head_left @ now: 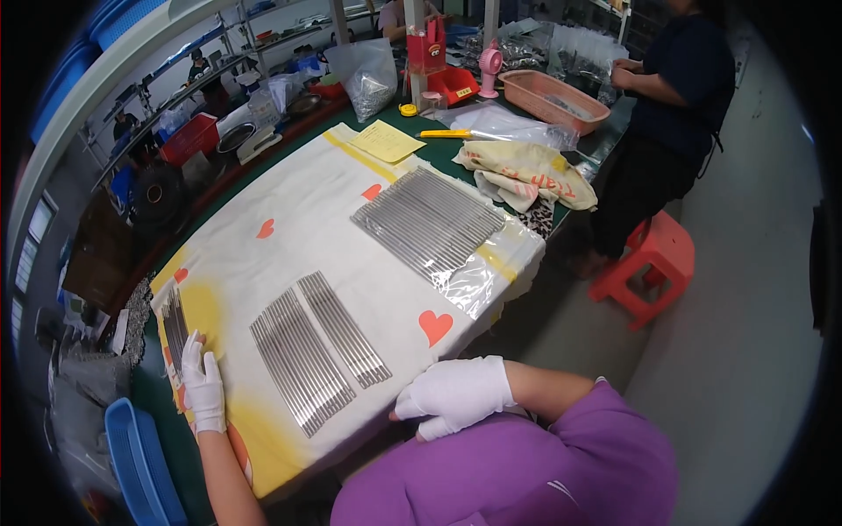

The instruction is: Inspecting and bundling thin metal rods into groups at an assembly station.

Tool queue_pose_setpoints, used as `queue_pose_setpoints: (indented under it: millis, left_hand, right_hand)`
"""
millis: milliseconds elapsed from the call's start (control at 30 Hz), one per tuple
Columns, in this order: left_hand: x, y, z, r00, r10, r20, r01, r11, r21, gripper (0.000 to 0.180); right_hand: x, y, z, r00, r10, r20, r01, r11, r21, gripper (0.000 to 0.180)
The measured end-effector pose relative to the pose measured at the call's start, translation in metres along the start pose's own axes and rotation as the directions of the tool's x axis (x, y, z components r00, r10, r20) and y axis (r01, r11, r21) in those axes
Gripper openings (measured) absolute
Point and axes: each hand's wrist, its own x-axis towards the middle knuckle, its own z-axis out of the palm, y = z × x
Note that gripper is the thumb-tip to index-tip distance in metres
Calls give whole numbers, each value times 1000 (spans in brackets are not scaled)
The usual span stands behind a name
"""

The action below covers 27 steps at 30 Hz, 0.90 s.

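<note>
My left hand (203, 386), in a white glove with bare fingertips, lies open at the left edge of the cloth-covered table. Its fingers stretch forward beside a small stack of thin metal rods (174, 329), and whether they touch it I cannot tell. My right hand (456, 396), gloved the same way, hangs at the near table edge. Its thumb stands apart from loosely bent fingers, and nothing shows in it. Two rows of silver rods lie mid-table, a wider one (301, 361) and a narrower one (343, 329). Farther right, more rods (427, 219) lie side by side on clear plastic.
A white cloth (237, 254) with hearts covers the table. A yellow paper (386, 141), a yellow-handled cutter (445, 134), a bunched cloth bag (526, 171) and a pink basket (554, 103) lie behind. A blue basket (145, 465) stands left. A co-worker (671, 96) stands near a red stool (649, 267).
</note>
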Motion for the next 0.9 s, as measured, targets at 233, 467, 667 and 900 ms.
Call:
queue_pose_setpoints:
  millis: [233,467,667,900]
  left_hand:
    - [-2,-1,-3,1000,-2,-7,2,1000,14,44]
    - [-2,3,-1,998,-53,18,54,997,-49,45]
    - [-1,-8,-1,999,-37,12,38,997,-68,45]
    - [-2,-8,0,1000,14,-9,-14,999,-35,44]
  right_hand:
    - [1,-12,8,545,-833,-90,733,422,534,42]
    - [11,-1,16,715,-697,-52,655,643,396,43]
    - [13,4,16,721,-689,-72,650,637,415,43]
    - [15,6,17,736,-674,-62,632,652,420,43]
